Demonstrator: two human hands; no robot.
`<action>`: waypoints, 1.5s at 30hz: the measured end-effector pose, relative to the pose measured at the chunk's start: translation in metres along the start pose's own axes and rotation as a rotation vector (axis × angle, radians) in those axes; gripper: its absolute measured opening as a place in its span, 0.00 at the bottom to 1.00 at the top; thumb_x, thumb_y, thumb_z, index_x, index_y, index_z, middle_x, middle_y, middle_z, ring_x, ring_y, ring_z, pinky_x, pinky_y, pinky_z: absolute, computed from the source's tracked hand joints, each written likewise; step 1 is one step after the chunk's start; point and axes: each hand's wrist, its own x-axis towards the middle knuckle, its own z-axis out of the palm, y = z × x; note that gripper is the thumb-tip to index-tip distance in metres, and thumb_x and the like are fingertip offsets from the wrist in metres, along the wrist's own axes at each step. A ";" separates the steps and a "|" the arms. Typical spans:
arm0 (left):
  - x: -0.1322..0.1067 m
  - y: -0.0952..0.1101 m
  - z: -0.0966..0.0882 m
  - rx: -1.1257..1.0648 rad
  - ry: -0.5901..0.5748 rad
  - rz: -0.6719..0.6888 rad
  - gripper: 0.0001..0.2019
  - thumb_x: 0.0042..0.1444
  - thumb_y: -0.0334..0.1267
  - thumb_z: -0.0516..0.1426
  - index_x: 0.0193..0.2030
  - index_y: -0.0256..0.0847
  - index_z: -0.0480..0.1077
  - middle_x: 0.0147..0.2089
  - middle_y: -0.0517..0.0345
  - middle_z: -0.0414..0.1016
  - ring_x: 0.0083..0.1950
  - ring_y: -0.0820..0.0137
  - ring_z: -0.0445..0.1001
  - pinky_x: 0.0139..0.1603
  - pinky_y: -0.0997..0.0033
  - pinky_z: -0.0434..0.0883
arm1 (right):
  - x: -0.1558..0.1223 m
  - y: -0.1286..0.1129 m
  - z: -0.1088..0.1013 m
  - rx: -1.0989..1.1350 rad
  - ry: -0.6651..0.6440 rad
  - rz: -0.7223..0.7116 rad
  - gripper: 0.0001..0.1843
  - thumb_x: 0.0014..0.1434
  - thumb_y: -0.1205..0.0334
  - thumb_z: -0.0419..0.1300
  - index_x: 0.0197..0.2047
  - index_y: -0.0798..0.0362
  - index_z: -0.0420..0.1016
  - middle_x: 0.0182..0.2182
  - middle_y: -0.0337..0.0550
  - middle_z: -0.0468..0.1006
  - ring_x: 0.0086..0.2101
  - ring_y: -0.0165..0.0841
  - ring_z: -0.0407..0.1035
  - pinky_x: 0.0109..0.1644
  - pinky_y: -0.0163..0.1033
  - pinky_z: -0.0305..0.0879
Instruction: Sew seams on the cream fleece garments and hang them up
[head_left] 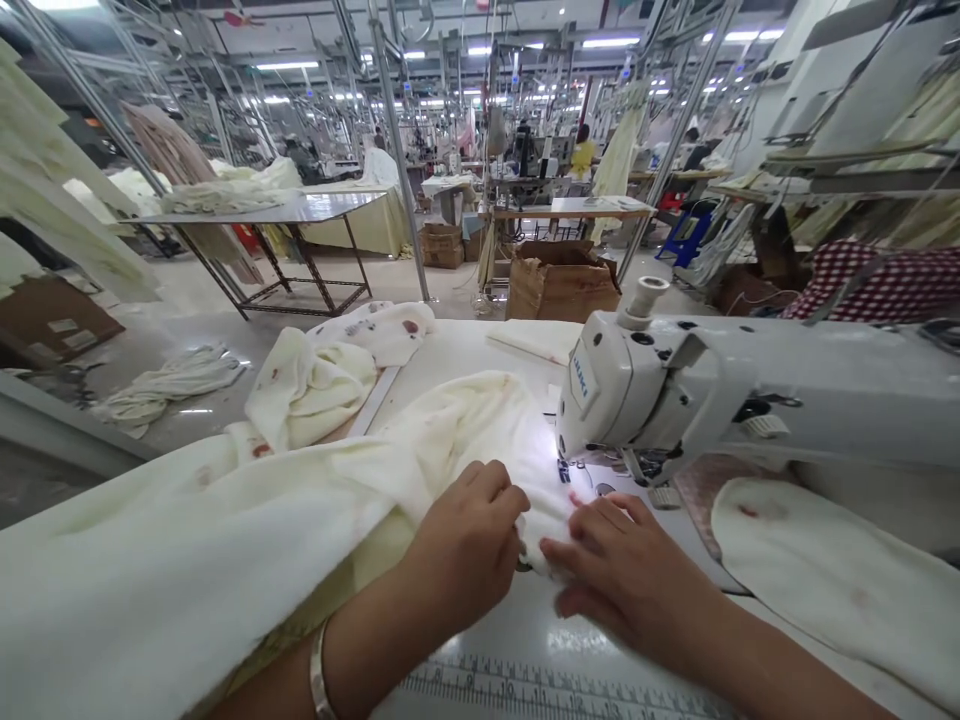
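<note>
A long piece of cream fleece fabric (300, 510) spreads across the sewing table from the left up to the sewing machine (622, 380). My left hand (469, 535), with a bangle at the wrist, is closed on the fabric near its front edge, fingertips hidden. Just to its right, my right hand (626, 565) rests its spread fingertips on the fabric's right edge, thumb apart and slightly blurred. Both hands are in front of the lit needle area (566, 470), close to the presser foot. The needle itself is too small to make out.
A ruler strip (517, 690) runs along the table's front edge. Rounded cream pieces (832, 580) lie right of the machine; bunched spotted fabric (315, 385) lies at back left. Behind the table are a cardboard box (562, 280) and a metal-framed table (300, 208).
</note>
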 end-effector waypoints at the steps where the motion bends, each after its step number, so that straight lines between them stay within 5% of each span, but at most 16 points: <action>1: 0.002 0.001 -0.001 0.023 -0.014 0.007 0.11 0.49 0.22 0.48 0.34 0.36 0.68 0.32 0.54 0.65 0.35 0.66 0.64 0.35 0.66 0.67 | 0.001 -0.003 0.000 0.001 0.018 -0.003 0.14 0.57 0.52 0.60 0.45 0.46 0.68 0.35 0.43 0.70 0.40 0.40 0.65 0.47 0.52 0.56; 6: 0.004 0.001 0.008 0.243 -0.003 0.099 0.06 0.54 0.28 0.52 0.27 0.39 0.64 0.30 0.56 0.65 0.33 0.66 0.62 0.33 0.64 0.64 | 0.006 -0.012 0.000 0.007 0.050 -0.095 0.13 0.59 0.50 0.56 0.45 0.46 0.69 0.31 0.40 0.68 0.35 0.36 0.63 0.50 0.51 0.53; 10: -0.009 0.008 0.024 0.319 -0.112 0.197 0.08 0.55 0.34 0.56 0.27 0.39 0.62 0.30 0.57 0.64 0.33 0.64 0.63 0.35 0.60 0.65 | -0.003 0.001 -0.004 0.108 0.033 -0.160 0.13 0.62 0.51 0.52 0.47 0.43 0.69 0.34 0.42 0.69 0.38 0.37 0.64 0.48 0.50 0.55; 16: -0.034 0.013 0.032 0.178 -0.098 0.137 0.03 0.58 0.35 0.56 0.36 0.37 0.65 0.39 0.54 0.68 0.44 0.62 0.67 0.43 0.60 0.67 | -0.006 0.023 0.002 -0.061 0.238 0.168 0.16 0.65 0.51 0.45 0.38 0.52 0.69 0.32 0.44 0.74 0.31 0.35 0.69 0.34 0.40 0.61; 23: -0.017 0.007 0.039 0.195 -0.077 0.135 0.05 0.57 0.37 0.57 0.37 0.38 0.67 0.41 0.53 0.70 0.45 0.62 0.68 0.45 0.59 0.68 | 0.001 0.037 0.008 -0.184 0.333 0.181 0.17 0.64 0.62 0.44 0.25 0.52 0.66 0.23 0.42 0.71 0.25 0.33 0.66 0.31 0.38 0.59; 27: -0.008 0.007 0.044 0.210 -0.077 0.155 0.06 0.57 0.38 0.57 0.39 0.39 0.67 0.43 0.53 0.70 0.49 0.61 0.67 0.53 0.52 0.64 | -0.012 0.045 0.000 -0.228 0.357 0.110 0.15 0.63 0.63 0.47 0.28 0.53 0.69 0.24 0.43 0.73 0.28 0.35 0.67 0.33 0.40 0.58; 31: -0.010 0.008 0.045 0.189 -0.050 0.199 0.03 0.59 0.33 0.53 0.35 0.39 0.67 0.40 0.56 0.70 0.44 0.65 0.67 0.56 0.53 0.61 | -0.017 0.027 -0.003 -0.131 0.320 -0.056 0.09 0.62 0.68 0.49 0.37 0.52 0.70 0.32 0.42 0.75 0.31 0.32 0.67 0.36 0.39 0.57; 35: -0.012 0.011 0.044 0.200 -0.089 0.225 0.04 0.59 0.32 0.53 0.32 0.39 0.66 0.36 0.57 0.68 0.41 0.66 0.66 0.56 0.54 0.60 | -0.011 0.012 0.000 -0.013 0.314 -0.134 0.06 0.61 0.69 0.53 0.40 0.54 0.70 0.30 0.41 0.73 0.32 0.33 0.65 0.37 0.40 0.57; 41: -0.015 0.019 0.038 0.202 -0.168 0.180 0.03 0.57 0.31 0.54 0.33 0.39 0.66 0.41 0.54 0.67 0.44 0.64 0.65 0.55 0.51 0.61 | -0.010 0.026 -0.006 -0.008 0.176 -0.047 0.09 0.63 0.59 0.52 0.43 0.51 0.70 0.42 0.45 0.76 0.39 0.37 0.69 0.41 0.42 0.63; 45: -0.011 0.020 0.035 0.152 -0.218 0.093 0.02 0.56 0.32 0.55 0.32 0.39 0.67 0.43 0.55 0.68 0.44 0.64 0.66 0.53 0.52 0.64 | -0.012 0.050 -0.009 -0.065 0.247 0.079 0.15 0.65 0.57 0.47 0.39 0.49 0.74 0.34 0.43 0.78 0.31 0.36 0.71 0.36 0.43 0.66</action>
